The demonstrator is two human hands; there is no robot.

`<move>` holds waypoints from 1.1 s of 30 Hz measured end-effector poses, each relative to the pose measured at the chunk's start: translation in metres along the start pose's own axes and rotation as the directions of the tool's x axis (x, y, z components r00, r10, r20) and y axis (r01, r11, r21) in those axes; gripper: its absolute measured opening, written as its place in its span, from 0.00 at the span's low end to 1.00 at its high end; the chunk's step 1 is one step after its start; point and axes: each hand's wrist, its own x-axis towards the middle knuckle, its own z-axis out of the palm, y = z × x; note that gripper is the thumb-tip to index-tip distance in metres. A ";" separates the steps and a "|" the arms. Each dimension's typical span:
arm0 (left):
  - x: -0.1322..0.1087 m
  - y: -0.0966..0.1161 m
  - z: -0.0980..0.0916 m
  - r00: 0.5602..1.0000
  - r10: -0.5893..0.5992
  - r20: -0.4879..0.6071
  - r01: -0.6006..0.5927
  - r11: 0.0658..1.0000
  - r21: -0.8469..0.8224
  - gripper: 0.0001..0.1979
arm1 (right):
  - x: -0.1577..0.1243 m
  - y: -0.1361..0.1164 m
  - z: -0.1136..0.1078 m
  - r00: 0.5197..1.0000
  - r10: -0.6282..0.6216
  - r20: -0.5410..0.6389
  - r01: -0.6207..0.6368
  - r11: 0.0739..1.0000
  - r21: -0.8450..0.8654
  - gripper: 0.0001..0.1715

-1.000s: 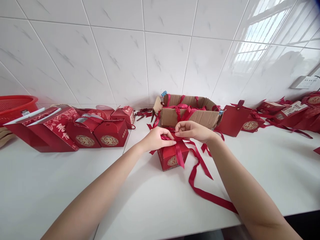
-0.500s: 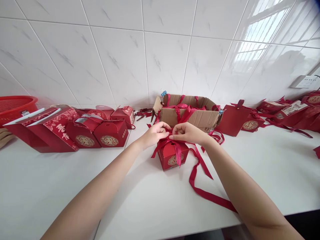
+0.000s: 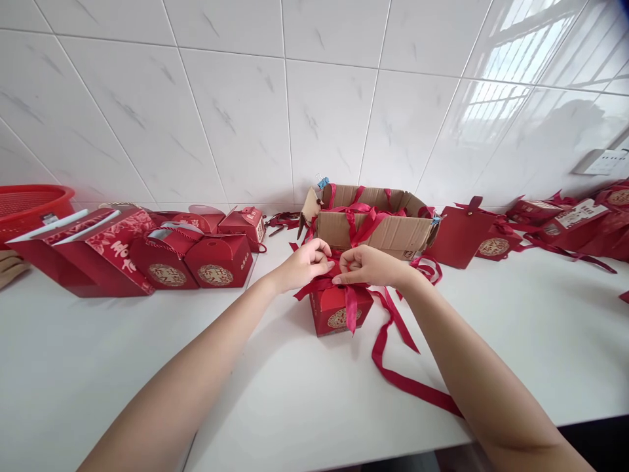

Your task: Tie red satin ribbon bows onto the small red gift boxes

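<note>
A small red gift box [image 3: 339, 311] with a gold round emblem stands on the white table in front of me. Red ribbon [image 3: 351, 305] is gathered on its top, with one end hanging down the front face. My left hand [image 3: 307, 263] pinches the ribbon at the box's upper left, thumb against bent fingers. Beside it, my right hand [image 3: 371, 265] is closed with its thumb tip pressed on the ribbon at the top middle. The exact shape of the ribbon between the hands is partly hidden by my fingers.
Behind the box stands a cardboard carton [image 3: 378, 233] with ribbons draped over it. A loose ribbon strip [image 3: 413, 383] trails to the right front. Red gift boxes [image 3: 219, 262] and paper bags [image 3: 105, 252] line the left, near a red basket [image 3: 37, 206]. More red packaging [image 3: 491, 246] stands right.
My right hand has moved slightly down, its thumb now lower on the ribbon, and the hands are slightly farther apart. The left ribbon end has shifted outward.
</note>
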 end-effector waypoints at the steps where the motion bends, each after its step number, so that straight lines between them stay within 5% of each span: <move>1: 0.000 0.001 0.000 1.000 0.003 0.000 -0.003 1.000 0.009 0.11 | -0.001 -0.001 -0.001 1.000 0.000 0.004 0.000 1.000 -0.014 0.25; 11: -0.004 0.009 -0.010 0.999 0.052 0.004 -0.052 0.999 -0.010 0.11 | -0.007 -0.001 -0.011 0.998 -0.055 -0.007 0.056 0.994 0.089 0.19; 21: -0.003 0.004 -0.015 0.999 -0.019 0.051 0.022 0.998 -0.051 0.14 | -0.015 0.007 -0.028 0.982 -0.072 0.175 0.037 0.980 0.196 0.19; 33: -0.002 0.006 -0.006 1.000 -0.003 0.007 0.003 0.997 0.077 0.15 | -0.013 -0.001 -0.017 1.000 -0.009 -0.009 0.010 0.979 0.203 0.17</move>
